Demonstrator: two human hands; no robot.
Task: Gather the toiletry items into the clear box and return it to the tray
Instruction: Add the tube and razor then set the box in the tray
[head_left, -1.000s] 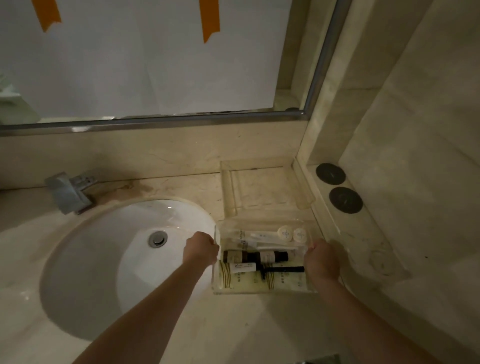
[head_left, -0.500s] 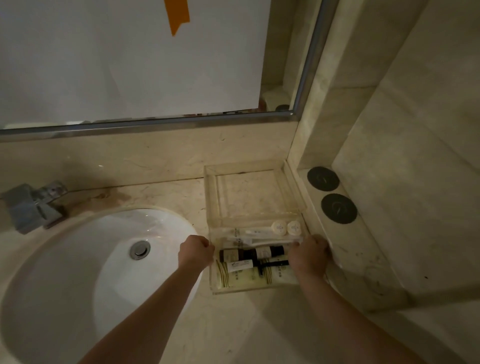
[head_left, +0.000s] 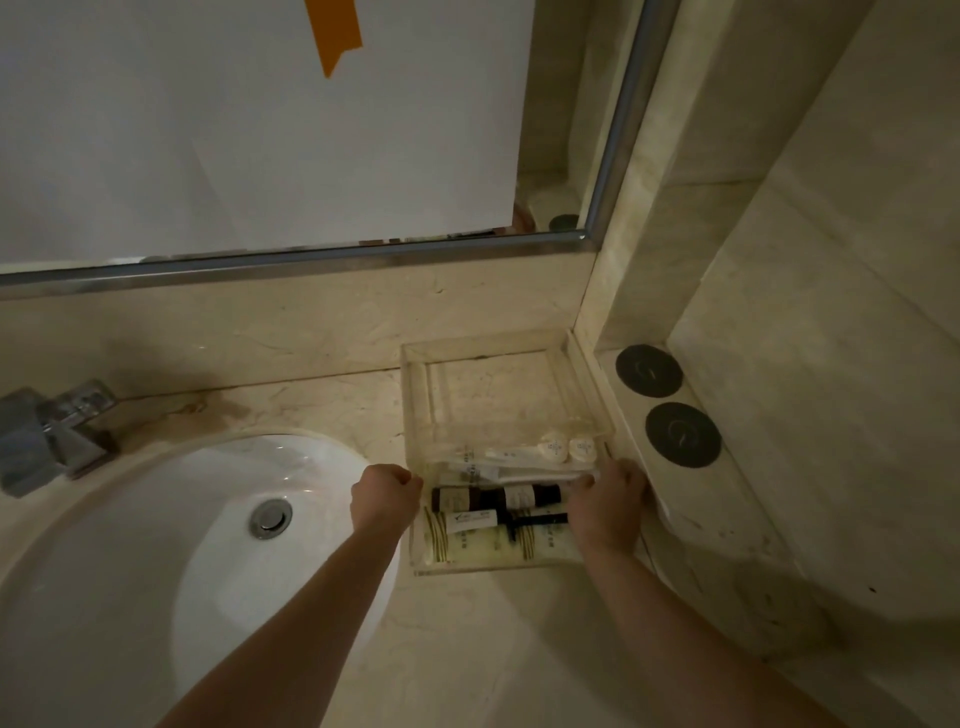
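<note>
A clear box (head_left: 483, 565) full of toiletries sits on the marble counter right of the sink. Inside lie dark bottles (head_left: 493, 498), white tubes (head_left: 498, 457), two round white items (head_left: 566, 446) and pale sachets (head_left: 483, 543). My left hand (head_left: 383, 493) grips the box's left wall. Gripping its right wall is my right hand (head_left: 608, 496). The box's far end overlaps the near rim of the clear tray (head_left: 415, 395), which stands against the back wall with a bare floor.
A white basin (head_left: 156, 545) with a metal drain (head_left: 270, 517) fills the left. A chrome tap (head_left: 52, 431) stands at far left. Two black round discs (head_left: 649, 370) lie on the raised ledge right of the tray. A mirror covered with white paper rises behind.
Both hands have carried the box away from me toward the tray; its far end now reaches the tray's near rim. The camera view has shifted right.
</note>
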